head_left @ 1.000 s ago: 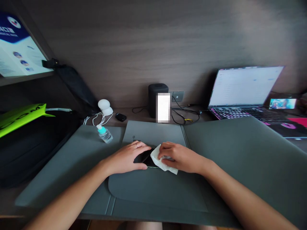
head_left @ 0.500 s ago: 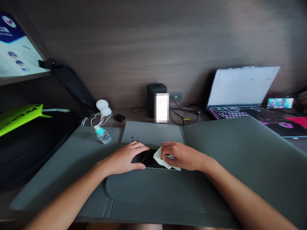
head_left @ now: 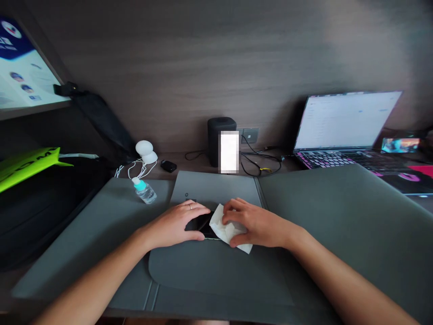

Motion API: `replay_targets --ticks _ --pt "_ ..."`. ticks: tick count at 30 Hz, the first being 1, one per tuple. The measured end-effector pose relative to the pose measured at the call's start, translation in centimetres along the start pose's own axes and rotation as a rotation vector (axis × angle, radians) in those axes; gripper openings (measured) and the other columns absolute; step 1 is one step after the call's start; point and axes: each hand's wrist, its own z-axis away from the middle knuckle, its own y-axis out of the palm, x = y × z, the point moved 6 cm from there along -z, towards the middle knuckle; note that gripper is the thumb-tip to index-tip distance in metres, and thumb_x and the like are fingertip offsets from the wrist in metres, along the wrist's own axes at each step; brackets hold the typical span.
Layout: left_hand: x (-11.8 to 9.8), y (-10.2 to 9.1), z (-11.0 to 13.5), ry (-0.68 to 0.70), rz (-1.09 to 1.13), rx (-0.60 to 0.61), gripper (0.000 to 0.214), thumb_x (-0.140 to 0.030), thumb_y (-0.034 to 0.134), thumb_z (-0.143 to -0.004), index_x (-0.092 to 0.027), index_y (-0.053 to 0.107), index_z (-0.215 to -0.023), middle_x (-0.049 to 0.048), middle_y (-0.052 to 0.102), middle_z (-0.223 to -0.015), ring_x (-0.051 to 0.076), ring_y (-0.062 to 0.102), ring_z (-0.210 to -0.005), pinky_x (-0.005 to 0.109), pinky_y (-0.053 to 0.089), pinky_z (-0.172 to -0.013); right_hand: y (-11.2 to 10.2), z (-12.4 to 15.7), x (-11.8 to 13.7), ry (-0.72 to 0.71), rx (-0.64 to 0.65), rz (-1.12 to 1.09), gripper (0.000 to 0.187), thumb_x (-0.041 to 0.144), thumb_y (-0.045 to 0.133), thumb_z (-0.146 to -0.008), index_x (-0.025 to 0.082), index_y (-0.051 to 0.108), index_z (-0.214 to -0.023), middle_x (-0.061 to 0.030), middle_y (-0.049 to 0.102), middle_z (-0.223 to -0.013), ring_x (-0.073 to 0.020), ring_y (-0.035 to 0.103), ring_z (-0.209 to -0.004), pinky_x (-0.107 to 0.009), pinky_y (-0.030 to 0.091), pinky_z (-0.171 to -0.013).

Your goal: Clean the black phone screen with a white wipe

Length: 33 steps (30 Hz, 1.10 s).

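Note:
A dark-screened smartphone (head_left: 196,224) lies flat on the grey mat, its right part covered. My left hand (head_left: 174,223), with a ring on one finger, grips its left end, thumb at the near edge and fingers at the far edge. On top of the screen is a crumpled white tissue (head_left: 223,230). My right hand (head_left: 253,223) has its curled fingers and thumb on that tissue, pressing it over the phone. A small clear bottle with a turquoise collar and white cap (head_left: 146,192) stands tilted-looking to the left.
Behind the grey mat (head_left: 314,207) are a black speaker (head_left: 213,146), cables (head_left: 252,158), a white round device (head_left: 145,150) and a small black object (head_left: 168,166). An open laptop (head_left: 347,122) and a lit phone-like screen (head_left: 401,145) are at right. A black bag (head_left: 50,203) sits at left.
My right hand has shifted slightly left and its fingers have spread more over the tissue, which now lies farther left and nearer me. My left hand stays on the phone.

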Motion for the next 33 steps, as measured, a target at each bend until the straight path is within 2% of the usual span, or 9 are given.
replay_targets --ticks 12,24,33 --pt "-0.18 -0.06 -0.03 0.001 -0.016 0.004 0.056 -0.031 0.073 -0.084 -0.030 0.052 -0.135 0.0031 0.057 -0.135 0.025 0.051 -0.124 0.040 0.044 -0.104 -0.04 0.13 0.16 0.037 0.012 -0.026 0.033 0.030 0.075 -0.080 0.021 0.066 -0.110 -0.0091 0.054 -0.116 -0.0238 0.054 -0.107 -0.036 0.044 -0.096" --pt "-0.34 -0.08 0.04 0.008 -0.028 0.019 0.061 -0.033 0.076 -0.081 -0.033 0.050 -0.136 0.0036 0.056 -0.136 0.027 0.051 -0.124 0.042 0.043 -0.104 0.00 0.11 0.07 0.036 0.010 -0.028 0.033 0.033 0.075 -0.080 0.022 0.066 -0.110 -0.0096 0.054 -0.120 -0.0252 0.052 -0.111 -0.039 0.042 -0.098" --pt "-0.52 -0.13 0.02 -0.007 -0.045 0.022 0.059 -0.033 0.074 -0.083 -0.032 0.049 -0.136 0.0035 0.054 -0.133 0.026 0.050 -0.122 0.040 0.042 -0.105 0.17 0.02 -0.14 0.024 -0.005 -0.068 0.034 0.031 0.077 -0.078 0.021 0.066 -0.109 -0.0094 0.054 -0.120 -0.0243 0.050 -0.114 -0.037 0.041 -0.099"
